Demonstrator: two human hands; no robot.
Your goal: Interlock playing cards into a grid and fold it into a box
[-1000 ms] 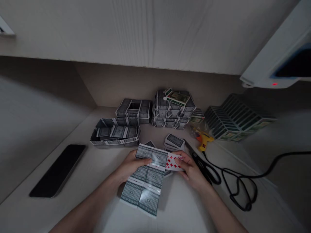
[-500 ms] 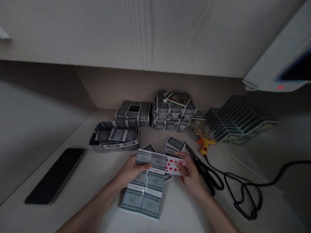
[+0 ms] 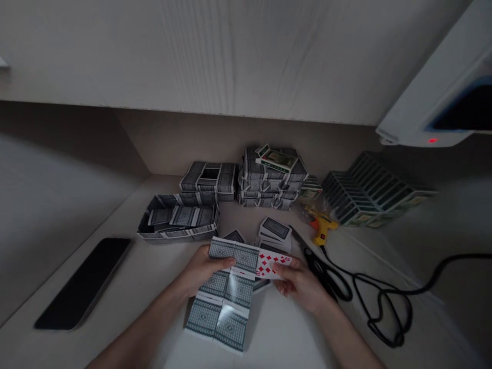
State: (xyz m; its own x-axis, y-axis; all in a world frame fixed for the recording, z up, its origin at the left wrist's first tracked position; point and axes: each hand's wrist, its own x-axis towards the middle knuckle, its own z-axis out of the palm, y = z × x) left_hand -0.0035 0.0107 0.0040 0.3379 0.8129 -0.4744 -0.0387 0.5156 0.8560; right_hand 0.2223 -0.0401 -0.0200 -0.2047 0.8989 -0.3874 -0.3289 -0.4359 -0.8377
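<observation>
My left hand [image 3: 205, 269] grips the upper left of a panel of joined playing cards [image 3: 221, 297], thumb on top and the other fingers hidden beneath. The panel shows patterned grey-green card backs in rows. My right hand [image 3: 295, 279] pinches a face-up ten of diamonds [image 3: 271, 264] at its right end. That card's left edge meets the panel's top row; whether it is tucked in or just overlapping I cannot tell. Behind the hands lies a loose pile of cards [image 3: 274, 230], partly covered by the right hand and the diamond card.
An open card-built box [image 3: 177, 236] holds cards. Card-built cases [image 3: 272, 179] are stacked behind, a card packet [image 3: 279, 159] on top. Scissors [image 3: 326, 274], a yellow glue gun [image 3: 323, 228] and its black cable [image 3: 371, 307] lie right. A phone [image 3: 84, 282] lies left; green-edged packs [image 3: 369, 195] stand back right.
Both hands and the panel have shifted slightly left and down in view. More of the right thumb and fingers now shows along the ten of diamonds, and both hands keep their hold.
</observation>
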